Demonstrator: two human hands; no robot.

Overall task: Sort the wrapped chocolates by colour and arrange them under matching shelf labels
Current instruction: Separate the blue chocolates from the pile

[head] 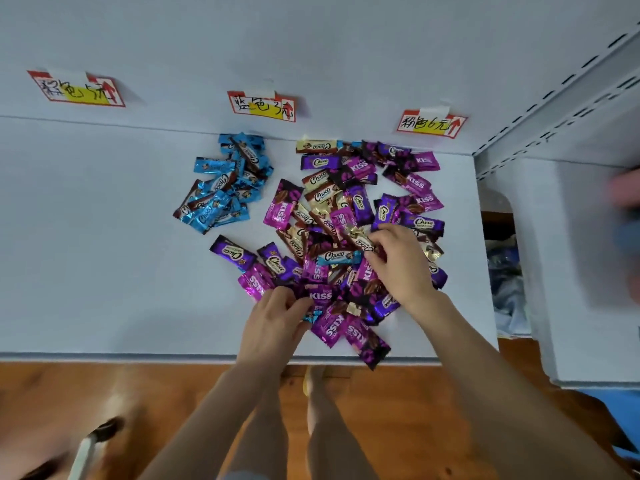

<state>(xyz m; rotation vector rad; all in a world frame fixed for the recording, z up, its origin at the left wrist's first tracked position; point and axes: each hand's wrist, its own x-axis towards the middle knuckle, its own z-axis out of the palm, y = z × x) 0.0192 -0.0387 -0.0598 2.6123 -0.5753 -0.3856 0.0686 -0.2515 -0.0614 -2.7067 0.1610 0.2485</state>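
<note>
- The right hand [401, 265] is held over the mixed pile [346, 202], with thumb and forefinger pinched on a gold chocolate [358, 238].
- The left hand [277, 320] is curled at the pile's near side. A small blue chocolate [309, 317] seems to be gripped under its fingers, though little of the wrapper is shown.
- Two heaps are carried on the shelf [86, 237]. A blue pile [225, 181] is laid just below the middle label [262, 106]. The mixed pile of purple, pink, gold and brown wrappers is spread from below the right label [431, 124] to the front edge.
- One KISS wrapper [372, 353] is hung partly over that edge.
- White surface is seen from the blue pile leftward to below the left label [77, 89].
- The shelf is bounded on the right by a slotted upright [554, 109], and wooden floor [138, 410] is seen beneath.
</note>
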